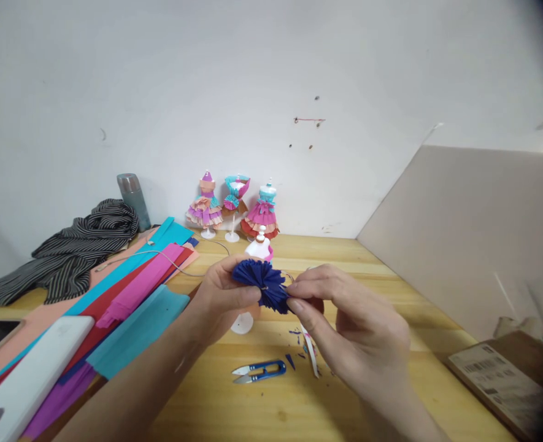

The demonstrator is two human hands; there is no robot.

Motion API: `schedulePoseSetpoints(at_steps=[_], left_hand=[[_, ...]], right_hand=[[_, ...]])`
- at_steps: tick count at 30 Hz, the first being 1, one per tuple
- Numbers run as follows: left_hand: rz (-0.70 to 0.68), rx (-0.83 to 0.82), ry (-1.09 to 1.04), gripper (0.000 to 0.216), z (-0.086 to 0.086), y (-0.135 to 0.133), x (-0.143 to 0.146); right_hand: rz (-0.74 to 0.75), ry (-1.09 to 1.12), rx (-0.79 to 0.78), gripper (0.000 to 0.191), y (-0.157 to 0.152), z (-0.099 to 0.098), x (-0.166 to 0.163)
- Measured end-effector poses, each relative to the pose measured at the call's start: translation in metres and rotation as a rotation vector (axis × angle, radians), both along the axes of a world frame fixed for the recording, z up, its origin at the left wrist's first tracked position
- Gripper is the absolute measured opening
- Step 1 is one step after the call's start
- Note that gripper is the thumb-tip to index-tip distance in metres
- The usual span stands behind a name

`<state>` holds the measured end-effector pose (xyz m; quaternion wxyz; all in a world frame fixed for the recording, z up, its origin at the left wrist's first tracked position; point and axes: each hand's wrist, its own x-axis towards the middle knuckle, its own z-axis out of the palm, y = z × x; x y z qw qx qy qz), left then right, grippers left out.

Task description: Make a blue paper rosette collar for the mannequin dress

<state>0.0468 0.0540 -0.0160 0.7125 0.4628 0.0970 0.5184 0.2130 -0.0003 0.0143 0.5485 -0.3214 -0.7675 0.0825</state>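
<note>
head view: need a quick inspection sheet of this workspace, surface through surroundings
Surface: wooden table, small blue scraps on it
Work things: pleated blue rosette, held; blue-handled snips lying open-bladed
Clutter: paper sheets and striped cloth at left; labelled box at right
Hands: left hand pinches the rosette near its middle; right hand pinches its edge
Cables: pale cord across the paper sheets
Surroundings: white wall, dressed mannequins before it

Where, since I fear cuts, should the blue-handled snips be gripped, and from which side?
Probably by the closed bend of the blue handle, from the right and above. The snips lie flat on the table, blades facing left, tips apart, with the bend at the right end. The right hand, pinching the blue paper rosette, appears nearer that end.
</note>
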Motion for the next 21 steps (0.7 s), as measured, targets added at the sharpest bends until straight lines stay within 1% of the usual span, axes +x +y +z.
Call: schedulePoseSetpoints(at_steps=[4, 9, 14, 17, 19, 21], left_hand=[[0.008, -0.009, 0.012, 0.035, -0.0010, 0.0003, 0.0004], [-0.054, -0.019, 0.023, 0.046, -0.0003, -0.0006, -0.0011], [-0.033, -0.058, 0.094, 0.027, 0.0019, -0.0032, 0.0003], [-0.024, -0.108, 0.097, 0.025, 0.0036, -0.0052, 0.0025], [-0.014, -0.132, 0.094, 0.026, 0.0042, -0.0062, 0.0039], [0.011, -0.154, 0.107, 0.027, 0.0043, -0.0073, 0.0051]], right_hand=[[-0.008, 0.019, 0.004, 0.023, 0.0013, -0.0004, -0.0008], [-0.012, 0.020, 0.003, 0.024, 0.0028, -0.0013, -0.0006], [-0.003, 0.017, -0.002, 0.031, 0.0037, -0.0024, 0.0006], [-0.023, 0.004, -0.033, 0.035, 0.0045, -0.0026, 0.0026], [-0.063, -0.017, -0.059, 0.031, 0.0055, -0.0019, 0.0042], [-0.099, -0.059, -0.089, 0.018, 0.0068, -0.0006, 0.0052]])
